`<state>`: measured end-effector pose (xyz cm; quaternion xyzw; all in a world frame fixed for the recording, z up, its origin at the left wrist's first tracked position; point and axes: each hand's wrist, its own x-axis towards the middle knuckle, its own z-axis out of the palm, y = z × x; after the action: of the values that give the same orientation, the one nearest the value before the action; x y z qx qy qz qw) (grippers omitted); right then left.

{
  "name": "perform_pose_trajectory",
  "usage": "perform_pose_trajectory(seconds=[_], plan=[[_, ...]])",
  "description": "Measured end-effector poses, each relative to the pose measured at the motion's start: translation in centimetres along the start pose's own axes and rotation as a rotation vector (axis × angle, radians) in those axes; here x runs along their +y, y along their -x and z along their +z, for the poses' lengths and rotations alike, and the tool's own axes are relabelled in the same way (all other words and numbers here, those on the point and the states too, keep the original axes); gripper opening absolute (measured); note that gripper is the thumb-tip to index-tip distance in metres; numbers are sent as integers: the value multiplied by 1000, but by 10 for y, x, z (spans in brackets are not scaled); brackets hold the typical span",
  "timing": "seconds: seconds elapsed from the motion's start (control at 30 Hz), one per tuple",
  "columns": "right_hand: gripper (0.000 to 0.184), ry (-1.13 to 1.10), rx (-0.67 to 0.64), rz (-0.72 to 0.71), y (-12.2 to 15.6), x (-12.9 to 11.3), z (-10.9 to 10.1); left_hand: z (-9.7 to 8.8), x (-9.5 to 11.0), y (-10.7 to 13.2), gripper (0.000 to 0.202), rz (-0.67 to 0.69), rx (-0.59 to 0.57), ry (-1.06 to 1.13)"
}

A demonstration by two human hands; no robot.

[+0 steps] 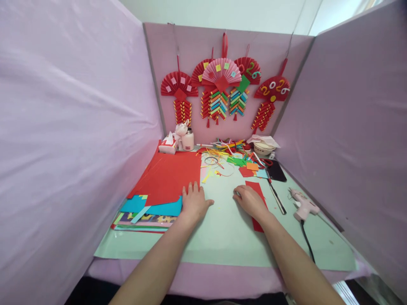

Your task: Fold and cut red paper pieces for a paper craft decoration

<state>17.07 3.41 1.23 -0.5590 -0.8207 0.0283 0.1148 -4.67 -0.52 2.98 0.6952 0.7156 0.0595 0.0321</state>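
Observation:
My left hand [194, 200] lies palm down with its fingers stretched out and apart. Its fingertips rest at the right edge of a large red paper sheet [178, 169], next to a blue sheet [165, 208] in the stack below. To the right, my right hand [250, 201] is curled, thumb and fingers drawn together low over the mat; what they hold, if anything, is hidden. Under that hand and wrist runs a red paper strip [258, 224], partly covered. Green mat [219, 237] shows between the two hands.
A pink glue gun [304, 205] with a black cord lies at right, near a slim dark-and-silver tool [278, 197]. Red-handled scissors [265, 163], paper scraps [252, 166], a black phone-like slab [277, 170], a tissue box [168, 145] and a jar [188, 140] stand farther back. Fan decorations [221, 75] hang behind.

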Motion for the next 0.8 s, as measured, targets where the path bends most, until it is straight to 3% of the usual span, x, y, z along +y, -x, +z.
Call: perform_pose_trajectory(seconds=[0.1,0.2,0.3,0.47,0.6,0.8], plan=[[25,68,22,16,1,-1,-5,-2,11,6,62,66,41,18],[28,173,24,137,6,3,-13,-3,31,13,60,177,0,108],[27,225,-97,292,12,10,-19,1,56,19,62,287,-69,231],[21,214,-224,340,16,25,-25,16,87,24,71,359,-165,261],[24,200,-221,374,13,34,-25,24,93,28,67,407,-169,278],[25,193,-173,381,11,35,-22,24,88,30,66,447,-180,182]])
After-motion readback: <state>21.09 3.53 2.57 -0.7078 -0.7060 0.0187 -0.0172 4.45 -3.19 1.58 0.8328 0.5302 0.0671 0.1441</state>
